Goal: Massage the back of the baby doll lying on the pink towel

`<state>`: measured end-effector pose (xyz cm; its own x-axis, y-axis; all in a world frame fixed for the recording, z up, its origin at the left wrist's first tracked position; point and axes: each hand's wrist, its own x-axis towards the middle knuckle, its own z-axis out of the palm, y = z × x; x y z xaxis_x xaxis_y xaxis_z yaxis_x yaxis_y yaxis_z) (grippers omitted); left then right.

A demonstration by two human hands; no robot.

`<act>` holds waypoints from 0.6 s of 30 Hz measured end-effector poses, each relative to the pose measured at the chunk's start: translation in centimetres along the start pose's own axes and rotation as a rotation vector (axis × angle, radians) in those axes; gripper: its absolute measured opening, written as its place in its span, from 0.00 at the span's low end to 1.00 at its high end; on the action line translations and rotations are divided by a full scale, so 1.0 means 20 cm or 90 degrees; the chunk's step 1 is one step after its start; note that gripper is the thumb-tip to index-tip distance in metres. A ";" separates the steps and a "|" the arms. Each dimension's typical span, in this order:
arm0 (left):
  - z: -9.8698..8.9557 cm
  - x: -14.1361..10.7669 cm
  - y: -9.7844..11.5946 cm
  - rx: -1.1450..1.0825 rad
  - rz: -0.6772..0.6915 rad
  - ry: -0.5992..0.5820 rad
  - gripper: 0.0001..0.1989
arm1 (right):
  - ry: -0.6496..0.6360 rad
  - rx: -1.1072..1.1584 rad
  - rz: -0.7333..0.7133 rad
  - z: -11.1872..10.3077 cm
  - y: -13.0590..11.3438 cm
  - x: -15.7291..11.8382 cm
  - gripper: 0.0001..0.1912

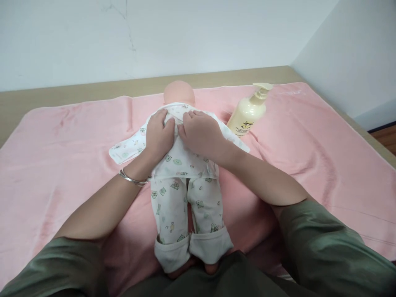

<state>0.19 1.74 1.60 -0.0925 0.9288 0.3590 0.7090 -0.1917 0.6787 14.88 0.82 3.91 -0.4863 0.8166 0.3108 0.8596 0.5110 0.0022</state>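
Observation:
A baby doll (179, 91) lies on a pink blanket, its head away from me and its feet near my lap. It wears a white printed top (177, 167) and white printed trousers (204, 206) with turned-up cuffs. My left hand (160, 135) rests on the upper left of the top, fingers bent and pressed on the cloth near the collar. Beside it my right hand (202, 133) has curled fingers on the cloth at the upper chest. The fingertips of both hands are close together, gripping the top.
The pink blanket (71, 165) covers most of a wooden surface (102, 88). A pump bottle (249, 111) of pale yellow liquid leans at the doll's right-hand side in view, partly behind the sleeve. White walls (198, 37) stand behind and at the right.

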 end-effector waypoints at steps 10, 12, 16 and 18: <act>0.03 0.00 -0.01 -0.029 -0.017 0.032 0.11 | -0.027 0.118 0.108 0.05 0.05 0.09 0.27; 0.03 0.01 -0.02 -0.034 -0.014 0.037 0.11 | -0.045 0.137 0.120 0.06 0.05 0.10 0.30; 0.04 0.01 -0.03 -0.036 -0.008 0.037 0.11 | -0.051 0.148 0.127 0.06 0.04 0.09 0.31; 0.04 0.00 -0.03 -0.032 -0.009 0.036 0.12 | -0.044 0.153 0.125 0.06 0.04 0.08 0.31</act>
<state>0.29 2.15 0.78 -0.1427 0.9120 0.3845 0.6711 -0.1964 0.7149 14.58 2.97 3.25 -0.3311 0.9182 0.2177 0.8804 0.3836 -0.2788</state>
